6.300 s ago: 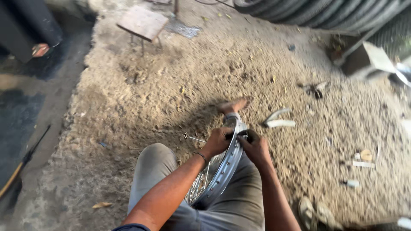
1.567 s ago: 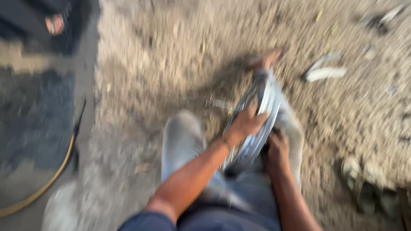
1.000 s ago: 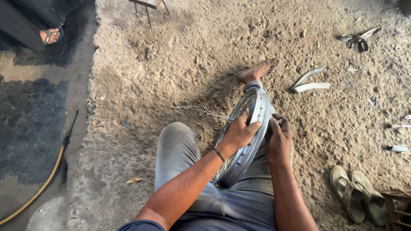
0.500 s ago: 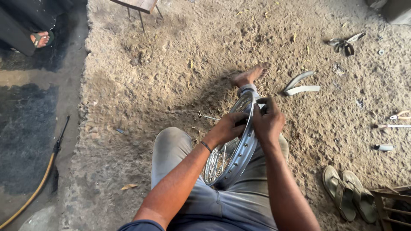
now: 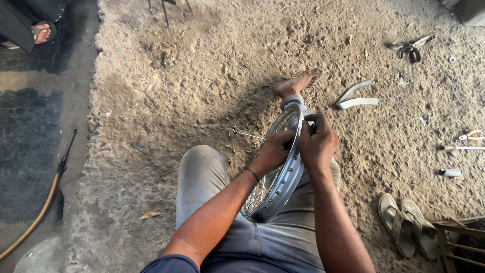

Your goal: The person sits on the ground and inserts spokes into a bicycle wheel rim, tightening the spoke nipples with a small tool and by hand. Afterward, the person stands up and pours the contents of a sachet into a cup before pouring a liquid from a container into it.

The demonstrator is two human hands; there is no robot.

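wheel rim (image 5: 283,182) upright across lap | left hand (image 5: 273,151) grip clenched on rim edge | right hand (image 5: 318,144) just beside, pinching its top | likely stiff, light, slick metal; thin spokes (image 5: 260,189) below grip – hold by rim

We note rough sandy ground (image 5: 202,81) filling most of the view. Near its right edge lies a pair of sandals (image 5: 408,226), side by side, with a wooden frame (image 5: 462,240) just beside them at the lower right corner. Two curved pale strips (image 5: 356,97) rest close together right of centre. Small hand tools (image 5: 467,144) sit by the right edge; a dark metal piece (image 5: 408,49) lies toward the upper right. A yellow hose (image 5: 38,212) with a black nozzle runs along the dark floor (image 5: 30,151) at left. Another person's sandalled foot (image 5: 40,33) shows in the upper left corner. Thin metal legs (image 5: 166,10) stand at the top edge
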